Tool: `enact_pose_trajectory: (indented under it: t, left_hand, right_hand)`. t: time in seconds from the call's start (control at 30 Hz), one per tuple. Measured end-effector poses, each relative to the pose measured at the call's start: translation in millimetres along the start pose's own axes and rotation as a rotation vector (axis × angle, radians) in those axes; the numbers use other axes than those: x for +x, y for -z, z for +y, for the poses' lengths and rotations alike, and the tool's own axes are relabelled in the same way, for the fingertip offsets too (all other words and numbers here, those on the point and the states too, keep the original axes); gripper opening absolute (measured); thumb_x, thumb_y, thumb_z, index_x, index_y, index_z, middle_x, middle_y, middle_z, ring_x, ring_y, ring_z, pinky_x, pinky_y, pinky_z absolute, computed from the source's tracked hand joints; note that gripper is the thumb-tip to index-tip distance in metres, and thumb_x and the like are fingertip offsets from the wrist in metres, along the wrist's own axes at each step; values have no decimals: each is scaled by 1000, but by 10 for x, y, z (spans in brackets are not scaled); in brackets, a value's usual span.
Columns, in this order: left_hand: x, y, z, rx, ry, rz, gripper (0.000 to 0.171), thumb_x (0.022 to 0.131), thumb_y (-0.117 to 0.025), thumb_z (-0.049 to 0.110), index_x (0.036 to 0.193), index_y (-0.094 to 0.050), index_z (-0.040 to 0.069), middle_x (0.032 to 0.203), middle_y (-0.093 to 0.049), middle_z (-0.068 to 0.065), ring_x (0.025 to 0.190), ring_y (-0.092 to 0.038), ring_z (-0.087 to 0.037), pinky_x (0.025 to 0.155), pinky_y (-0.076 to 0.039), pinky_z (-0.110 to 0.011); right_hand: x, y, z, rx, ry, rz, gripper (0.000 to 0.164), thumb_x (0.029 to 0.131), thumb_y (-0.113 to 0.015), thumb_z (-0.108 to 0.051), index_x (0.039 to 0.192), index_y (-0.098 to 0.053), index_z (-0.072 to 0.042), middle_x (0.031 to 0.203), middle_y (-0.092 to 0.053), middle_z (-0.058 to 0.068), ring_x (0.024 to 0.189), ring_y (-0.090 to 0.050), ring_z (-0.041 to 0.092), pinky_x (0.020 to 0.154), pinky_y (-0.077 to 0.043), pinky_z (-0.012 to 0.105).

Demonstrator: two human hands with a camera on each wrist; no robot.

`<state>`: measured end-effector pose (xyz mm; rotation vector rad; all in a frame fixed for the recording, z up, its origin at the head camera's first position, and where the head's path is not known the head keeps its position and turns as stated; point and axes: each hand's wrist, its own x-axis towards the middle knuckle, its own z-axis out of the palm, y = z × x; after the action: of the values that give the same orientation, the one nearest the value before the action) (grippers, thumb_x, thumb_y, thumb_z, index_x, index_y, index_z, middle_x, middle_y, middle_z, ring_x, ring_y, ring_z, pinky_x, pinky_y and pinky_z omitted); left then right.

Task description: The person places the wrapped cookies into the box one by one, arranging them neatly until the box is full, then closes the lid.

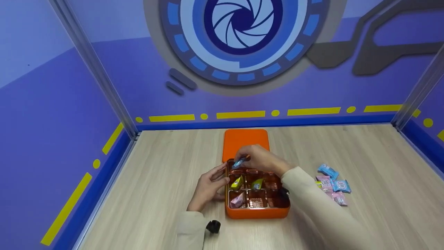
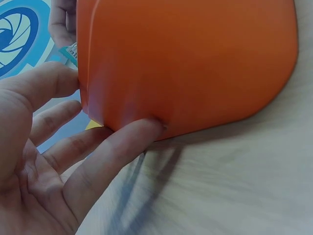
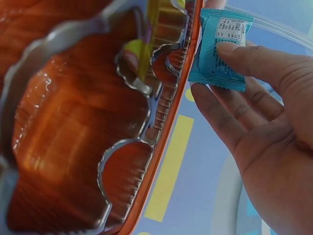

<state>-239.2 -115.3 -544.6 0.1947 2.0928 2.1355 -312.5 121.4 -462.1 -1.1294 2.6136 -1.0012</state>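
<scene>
My right hand [image 1: 258,158] pinches a blue wrapped candy [image 3: 220,49] between thumb and fingers, over the back left compartment of an orange box [image 1: 256,213]. With relaxed fingers, my left hand [image 1: 207,187] touches the box's left side, as the left wrist view also shows, fingertips at the wall and rim. Inside, a divided tray holds a yellow candy [image 1: 237,182] in the middle row's left compartment. A yellow-green candy [image 1: 257,184] lies in the central one, and a pink candy [image 1: 237,200] in the front left one. My right forearm covers part of the box's right side.
Behind the box lies an orange lid [image 1: 245,139], partly covered by my right hand. To the right, several wrapped candies, blue [image 1: 341,186] and pink [image 1: 339,198], lie in a loose pile on the wooden table [image 1: 166,156]. Printed panels wall the table's back and sides.
</scene>
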Motion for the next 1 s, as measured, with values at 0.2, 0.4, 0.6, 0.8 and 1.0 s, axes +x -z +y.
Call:
enact_pose_trajectory:
  t: [0.2, 0.4, 0.6, 0.8, 1.0]
  left_hand:
    - [13, 5, -29, 12, -18, -5, 60, 99, -76, 9, 155, -57, 13, 150, -58, -20, 132, -61, -38, 65, -65, -48]
    - [22, -6, -18, 0, 0, -3, 59, 98, -77, 10, 154, -59, 16, 149, -60, -18, 131, -62, -36, 64, -65, -47]
    - [27, -8, -11, -11, 4, -5, 58, 99, -77, 9, 154, -59, 16, 149, -60, -18, 131, -62, -36, 64, -65, -47]
    - [20, -6, 0, -10, 2, -7, 59, 99, -76, 10, 155, -59, 16, 150, -60, -18, 132, -62, -37, 65, -65, -48]
    - [3, -7, 3, -5, 12, -5, 58, 99, -76, 11, 155, -59, 16, 150, -59, -17, 129, -63, -36, 64, -65, -48]
  right_hand:
    - [39, -42, 2, 7, -14, -28, 21, 97, -74, 4, 113, -79, -8, 111, -75, 2, 104, -70, 21, 98, -59, 41]
    - [66, -73, 2, -18, -13, -38, 22, 97, -74, 5, 112, -80, -9, 110, -75, 3, 103, -69, 21, 97, -59, 41]
    - [82, -100, 15, -52, -3, -46, 21, 97, -75, 5, 112, -79, -9, 112, -75, 4, 103, -69, 21, 99, -59, 41]
    - [81, -128, 13, -48, -28, -47, 21, 97, -75, 3, 112, -80, -12, 112, -75, 2, 103, -68, 20, 100, -58, 43]
    - [84, -158, 9, -60, -37, -55, 22, 98, -74, 3, 114, -80, -12, 113, -75, 1, 102, -68, 19, 100, -58, 42]
